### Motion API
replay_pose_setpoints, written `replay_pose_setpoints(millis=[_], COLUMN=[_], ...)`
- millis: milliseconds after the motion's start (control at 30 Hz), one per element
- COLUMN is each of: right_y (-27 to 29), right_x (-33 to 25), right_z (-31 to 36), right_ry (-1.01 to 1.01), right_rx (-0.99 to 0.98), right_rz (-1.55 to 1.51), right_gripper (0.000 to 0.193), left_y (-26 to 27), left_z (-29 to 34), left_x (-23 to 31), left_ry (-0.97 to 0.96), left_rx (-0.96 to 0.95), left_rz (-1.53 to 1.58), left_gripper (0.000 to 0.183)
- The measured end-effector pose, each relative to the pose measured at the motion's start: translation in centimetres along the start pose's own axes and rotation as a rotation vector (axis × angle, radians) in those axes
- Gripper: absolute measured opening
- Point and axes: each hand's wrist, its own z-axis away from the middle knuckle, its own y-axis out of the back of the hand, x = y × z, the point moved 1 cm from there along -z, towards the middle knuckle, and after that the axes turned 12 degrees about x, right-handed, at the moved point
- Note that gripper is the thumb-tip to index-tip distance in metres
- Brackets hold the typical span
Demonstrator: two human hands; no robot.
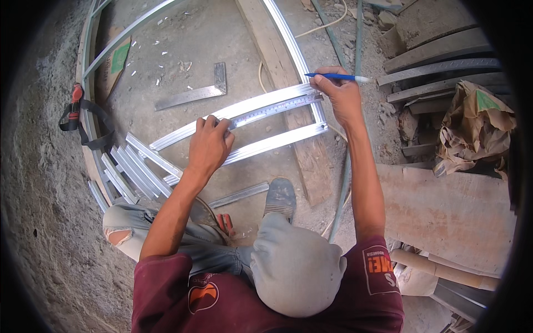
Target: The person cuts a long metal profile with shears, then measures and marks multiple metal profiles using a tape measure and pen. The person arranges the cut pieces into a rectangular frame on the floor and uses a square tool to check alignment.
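My left hand [211, 143] presses its curled fingertips onto a silvery steel ruler [272, 111] that lies along a shiny metal channel [189, 129]. Near the far end of that channel, my right hand [341, 99] pinches a slim blue pen [333, 75] with a white end. The pen lies almost level, its point toward the left, and the thumb is close to the channel's end. This channel and a second crosswise channel [277, 140] meet a long metal rail [288, 41] at the right. A wooden plank [305, 161] runs beneath them.
A metal try square [194, 95] lies beyond my left hand. Several short channel offcuts [139, 166] are heaped at left, near a black strap with a red buckle [75, 105]. A red-handled tool [225, 223] lies by my shoe [280, 195]. Crumpled brown paper [474, 127] and boards [444, 211] are at right.
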Motion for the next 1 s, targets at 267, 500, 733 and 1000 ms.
replay_pose_setpoints(millis=[267,500,733,1000], right_y=[-2.0,-2.4,-2.3,-2.2], right_x=[0.4,2.1,1.9,2.0], right_z=[-0.5,-2.7,-2.7,-2.7], right_ry=[0.074,0.064,0.096,0.078], right_rx=[-0.292,-0.453,-0.515,-0.533], right_rz=[0.368,0.524,0.492,0.518], right_gripper=[0.018,0.016,0.014,0.015], left_y=[0.2,0.2,0.2,0.3], left_z=[0.4,0.3,0.5,0.3], left_x=[-0.1,0.7,0.7,0.9], left_ry=[0.026,0.048,0.041,0.044], left_rx=[0.012,-0.012,-0.01,-0.025], left_rz=[-0.021,-0.065,-0.09,-0.081], left_gripper=[0.023,0.027,0.027,0.027])
